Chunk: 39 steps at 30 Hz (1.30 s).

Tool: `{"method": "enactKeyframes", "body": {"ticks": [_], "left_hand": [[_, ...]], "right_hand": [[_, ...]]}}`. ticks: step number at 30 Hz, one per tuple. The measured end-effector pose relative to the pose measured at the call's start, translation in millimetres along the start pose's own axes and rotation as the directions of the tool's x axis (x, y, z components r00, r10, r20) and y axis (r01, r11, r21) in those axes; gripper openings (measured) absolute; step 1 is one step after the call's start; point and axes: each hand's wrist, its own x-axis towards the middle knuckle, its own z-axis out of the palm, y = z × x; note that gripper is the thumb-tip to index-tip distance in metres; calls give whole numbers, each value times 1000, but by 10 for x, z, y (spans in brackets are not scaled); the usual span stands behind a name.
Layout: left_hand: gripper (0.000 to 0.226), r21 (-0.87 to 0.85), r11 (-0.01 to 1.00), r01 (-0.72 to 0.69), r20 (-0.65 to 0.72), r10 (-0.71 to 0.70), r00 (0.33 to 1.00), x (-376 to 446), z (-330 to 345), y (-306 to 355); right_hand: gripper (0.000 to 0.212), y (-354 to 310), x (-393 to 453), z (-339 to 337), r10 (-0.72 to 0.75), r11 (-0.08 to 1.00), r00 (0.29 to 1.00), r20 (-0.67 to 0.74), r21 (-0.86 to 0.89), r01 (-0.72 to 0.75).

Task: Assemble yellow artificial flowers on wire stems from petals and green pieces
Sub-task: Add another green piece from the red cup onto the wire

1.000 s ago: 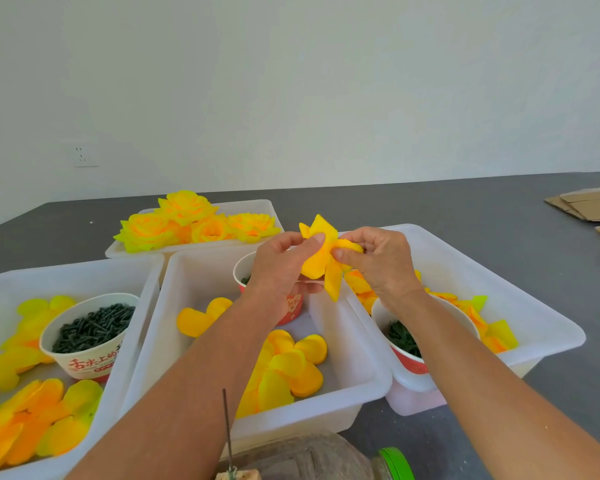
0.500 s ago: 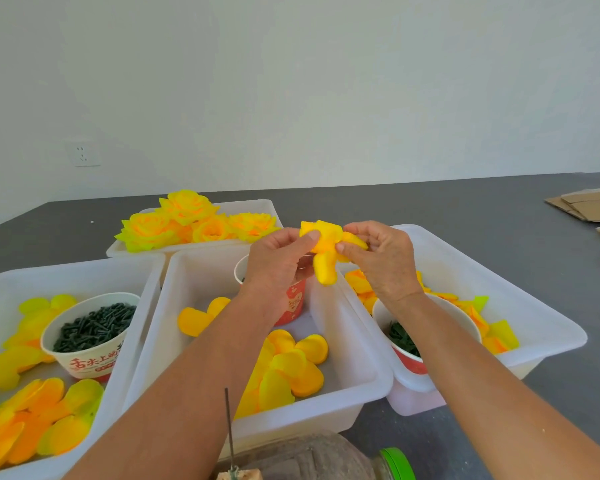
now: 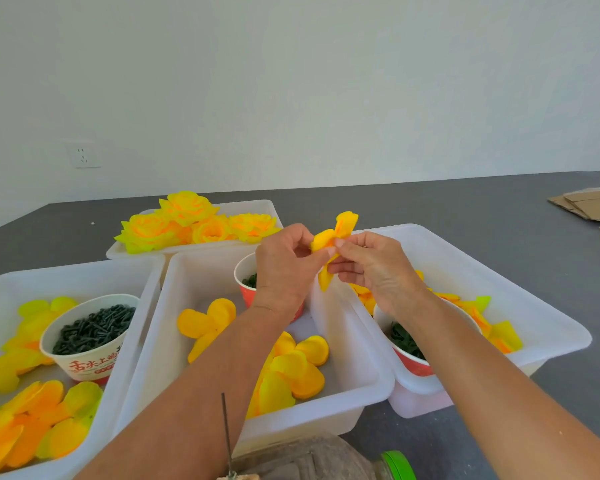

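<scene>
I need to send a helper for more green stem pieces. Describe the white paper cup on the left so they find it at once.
Start at the white bin on the far left of the grey table. Among its loose yellow petals stands the white paper cup, filled with small dark green pieces. Its white side carries red lettering; the other two cups are red.

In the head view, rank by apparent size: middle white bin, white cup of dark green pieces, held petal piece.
1. Middle white bin.
2. White cup.
3. Petal piece, pinched by left hand and right hand.
</scene>
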Motion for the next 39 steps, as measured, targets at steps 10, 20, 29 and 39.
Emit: {"method": "enactKeyframes", "body": {"ticks": [10, 20, 29, 39], "left_hand": [[38, -347, 897, 273, -284, -378, 881, 144, -68, -133], [32, -316, 896, 313, -391, -423, 817, 178, -122, -167], [33, -373, 887, 272, -308, -395, 866, 140, -60, -109], [31, -381, 899, 216, -297, -340, 892, 128, -37, -89]], "right_hand": [[12, -23, 34, -88, 213, 951, 977, 25, 225, -213], [19, 3, 78, -135, 131, 984, 983, -127, 139, -113], [9, 44, 101, -172, 103, 992, 948, -300, -45, -121], [28, 70, 140, -167, -44, 951, 919, -392, -299, -81]]}}
